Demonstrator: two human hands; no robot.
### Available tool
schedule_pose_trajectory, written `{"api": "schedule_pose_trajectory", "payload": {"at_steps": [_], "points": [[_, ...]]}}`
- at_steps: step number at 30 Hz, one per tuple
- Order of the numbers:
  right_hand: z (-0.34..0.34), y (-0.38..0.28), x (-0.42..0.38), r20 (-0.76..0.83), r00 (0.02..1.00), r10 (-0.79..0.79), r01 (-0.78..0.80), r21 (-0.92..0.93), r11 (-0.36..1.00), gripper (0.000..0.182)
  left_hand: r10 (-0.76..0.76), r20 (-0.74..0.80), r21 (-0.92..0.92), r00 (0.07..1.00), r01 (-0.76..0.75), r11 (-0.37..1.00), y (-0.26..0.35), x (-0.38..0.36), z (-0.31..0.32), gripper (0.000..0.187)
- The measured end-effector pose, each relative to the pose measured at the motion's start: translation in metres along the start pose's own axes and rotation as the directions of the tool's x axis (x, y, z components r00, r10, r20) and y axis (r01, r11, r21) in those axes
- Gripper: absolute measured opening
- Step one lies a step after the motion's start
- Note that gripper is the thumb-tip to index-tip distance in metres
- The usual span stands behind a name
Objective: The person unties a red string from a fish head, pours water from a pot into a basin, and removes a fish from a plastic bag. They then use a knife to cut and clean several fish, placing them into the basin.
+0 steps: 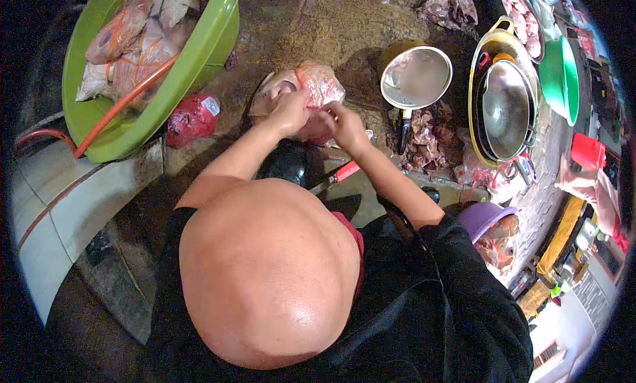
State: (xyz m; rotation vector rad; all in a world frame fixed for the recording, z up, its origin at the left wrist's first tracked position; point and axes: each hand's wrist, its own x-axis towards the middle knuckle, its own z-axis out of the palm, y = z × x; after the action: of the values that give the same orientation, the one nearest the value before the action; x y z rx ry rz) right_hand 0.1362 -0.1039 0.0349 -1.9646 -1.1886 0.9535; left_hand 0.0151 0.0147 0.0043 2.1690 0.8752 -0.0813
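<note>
A clear plastic bag with reddish print (321,78) and pale, meat-like contents lies on the wet brown surface. My left hand (291,111) is closed on the near side of this bag, its fingertips gathered at the plastic. Beside it, my right hand (346,128) has its fingers bent in a pinch close to the bag's near edge; what lies between them is too small to make out. Below the hands is a red-handled tool (346,171) with a narrow metal part, close to a dark rounded object (286,163).
At left stands a green tub (228,25) of bagged pieces, with an orange hose (126,105) over it. A red bag (192,121) sits beside it. To the right are a saucepan (417,78), meat scraps (424,141), a wok (507,108) and a purple basin (487,217).
</note>
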Motion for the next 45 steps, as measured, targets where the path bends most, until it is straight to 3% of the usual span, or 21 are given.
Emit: {"api": "schedule_pose_trajectory", "payload": {"at_steps": [4,6,9,10,12,14,16,18,20,22,23,24,25,27,29,32,33,35,38,42,45], "points": [[-0.008,0.011,0.018,0.052,0.997,0.049,-0.049,-0.003,0.999,0.020,0.215,-0.163,0.253,0.963,-0.170,0.952,0.014,-0.010,-0.009,0.012],[-0.003,0.017,0.029,0.043,0.992,0.121,-0.120,-0.011,0.993,0.020,0.526,-0.188,0.583,0.829,-0.338,0.739,0.010,-0.010,-0.004,0.009],[0.004,0.027,0.048,0.093,0.981,0.169,-0.190,0.311,0.931,0.021,0.646,-0.090,0.708,0.758,-0.408,0.576,0.009,-0.011,-0.005,0.011],[0.000,0.021,0.052,0.097,0.981,0.168,-0.190,0.309,0.932,0.021,0.643,-0.094,0.708,0.760,-0.404,0.580,0.008,-0.011,-0.005,0.011],[-0.006,0.011,0.061,0.261,0.934,0.244,-0.325,0.336,0.884,0.025,0.672,0.103,0.834,0.733,-0.431,0.343,0.007,-0.010,-0.006,0.012],[-0.010,0.002,0.076,0.309,0.930,0.199,-0.303,0.336,0.892,0.028,0.635,0.169,0.830,0.754,-0.456,0.321,0.006,-0.009,-0.001,0.013],[-0.016,-0.016,0.087,0.478,0.837,0.268,-0.348,0.086,0.933,0.029,0.591,0.236,0.821,0.771,-0.484,0.303,0.006,-0.010,0.004,0.014],[-0.030,-0.047,0.096,0.538,0.777,0.327,-0.392,0.007,0.920,0.028,0.560,0.347,0.893,0.752,-0.447,0.047,0.004,-0.011,0.006,0.017],[-0.031,-0.054,0.109,0.691,0.718,0.083,0.028,-0.148,0.989,0.026,0.696,0.228,0.964,0.680,-0.256,-0.066,-0.015,0.002,0.024,0.021],[-0.027,-0.056,0.123,0.782,0.599,-0.171,0.468,-0.168,0.868,0.026,0.712,0.247,0.966,0.658,-0.112,-0.233,-0.023,0.013,0.048,0.021],[-0.025,-0.061,0.126,0.811,0.582,0.066,0.419,-0.368,0.830,0.028,0.714,0.253,0.960,0.653,-0.076,-0.271,-0.026,0.015,0.055,0.020],[-0.010,-0.036,0.139,0.833,0.533,0.147,0.419,-0.411,0.809,0.029,0.716,0.259,0.950,0.649,-0.039,-0.308,-0.024,0.016,0.058,0.020],[0.005,-0.010,0.151,0.848,0.480,0.227,0.427,-0.451,0.784,0.031,0.687,0.308,0.949,0.658,-0.156,-0.276,-0.020,0.014,0.053,0.020],[0.001,-0.035,0.148,0.812,0.504,0.293,0.369,-0.509,0.777,0.032,0.656,0.358,0.934,0.664,-0.270,-0.236,-0.003,0.008,0.033,0.019],[0.014,-0.037,0.151,0.773,0.524,0.358,0.308,-0.564,0.766,0.034,0.574,0.427,0.798,0.699,-0.589,0.124,0.019,-0.002,0.006,0.021],[0.032,-0.028,0.151,0.753,0.615,0.235,0.502,-0.604,0.619,0.037,0.617,0.331,0.755,0.714,-0.593,0.281,0.013,-0.002,0.014,0.022],[0.016,-0.064,0.136,0.705,0.661,0.256,0.431,-0.636,0.640,0.039,0.628,0.298,0.734,0.719,-0.593,0.331,0.012,-0.003,0.015,0.022],[0.011,-0.086,0.127,0.657,0.701,0.278,0.358,-0.661,0.660,0.041,0.640,0.295,0.769,0.710,-0.574,0.282,0.017,-0.008,0.009,0.023],[0.019,-0.081,0.128,0.537,0.685,0.492,0.177,-0.778,0.603,0.047,0.641,0.327,0.780,0.695,-0.581,0.233,0.021,-0.011,0.008,0.023],[0.035,-0.039,0.139,0.667,0.690,0.283,0.432,-0.692,0.578,0.042,0.702,0.248,0.833,0.668,-0.516,0.197,0.008,-0.006,0.026,0.023],[0.026,-0.016,0.139,0.773,0.622,0.125,0.565,-0.553,0.612,0.038,0.550,0.419,0.799,0.722,-0.582,0.155,0.006,-0.003,0.033,0.022]]}}
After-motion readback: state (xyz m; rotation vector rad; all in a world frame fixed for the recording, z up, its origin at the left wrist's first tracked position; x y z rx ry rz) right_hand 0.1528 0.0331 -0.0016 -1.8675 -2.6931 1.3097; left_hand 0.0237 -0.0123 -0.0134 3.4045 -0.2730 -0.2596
